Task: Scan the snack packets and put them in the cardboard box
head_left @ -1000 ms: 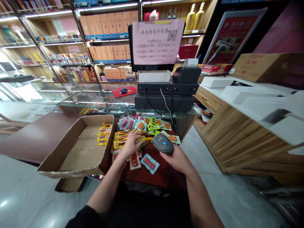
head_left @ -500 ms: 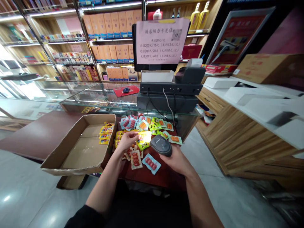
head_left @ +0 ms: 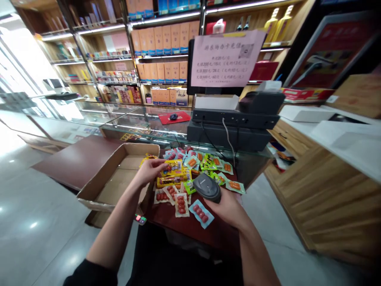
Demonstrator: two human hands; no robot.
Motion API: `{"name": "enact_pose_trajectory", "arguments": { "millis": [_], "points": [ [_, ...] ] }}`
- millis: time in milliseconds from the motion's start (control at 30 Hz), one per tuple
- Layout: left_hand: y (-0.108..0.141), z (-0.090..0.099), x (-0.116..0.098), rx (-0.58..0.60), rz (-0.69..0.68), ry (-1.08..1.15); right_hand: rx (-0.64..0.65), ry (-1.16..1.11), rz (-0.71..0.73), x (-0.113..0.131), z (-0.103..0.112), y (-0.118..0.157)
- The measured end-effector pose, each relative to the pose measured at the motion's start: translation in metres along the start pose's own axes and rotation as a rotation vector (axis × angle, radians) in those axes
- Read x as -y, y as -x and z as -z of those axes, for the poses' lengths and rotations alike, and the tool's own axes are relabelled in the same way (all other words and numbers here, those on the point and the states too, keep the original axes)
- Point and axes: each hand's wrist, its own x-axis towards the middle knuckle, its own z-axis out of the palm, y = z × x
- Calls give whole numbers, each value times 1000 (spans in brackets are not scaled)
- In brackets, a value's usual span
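Note:
My left hand [head_left: 151, 171] pinches a yellow snack packet [head_left: 173, 167] by its left end, held above other yellow packets [head_left: 169, 181]. Wrapped in my right hand [head_left: 228, 206] is a dark grey barcode scanner [head_left: 206, 186], its head tilted toward the packets. In front of it lies a pale blue packet of small sausages [head_left: 201, 213]. Beside that sits a clear packet of reddish sausages [head_left: 181, 204]. Green packets [head_left: 208, 162] and orange sausage packets [head_left: 234, 185] spread behind and right of the scanner.
An open cardboard box [head_left: 102, 188] stands at the left with a few yellow packets inside, partly hidden by my left arm. Behind the packets is a glass counter [head_left: 143, 125] with a cash register unit [head_left: 229, 131] and cables. A mouse [head_left: 173, 116] rests on a red pad.
My left hand has moved left toward the box with the yellow packet, which no longer glows under the scanner's light. The head view has turned left.

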Motion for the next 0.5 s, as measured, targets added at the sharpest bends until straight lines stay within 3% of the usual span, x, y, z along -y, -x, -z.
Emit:
{"name": "enact_pose_trajectory", "arguments": {
  "millis": [100,233,367,500],
  "points": [
    [-2,55,0,-91,5,-77,53,-73,6,10,-13,-9],
    [-20,107,24,-138,129,-119,72,-111,22,15,-28,-21],
    [-57,134,49,-174,240,-127,156,-150,-25,17,-39,-30],
    [-97,139,57,-196,310,-157,241,-132,-209,25,-45,-36]
  ]
}}
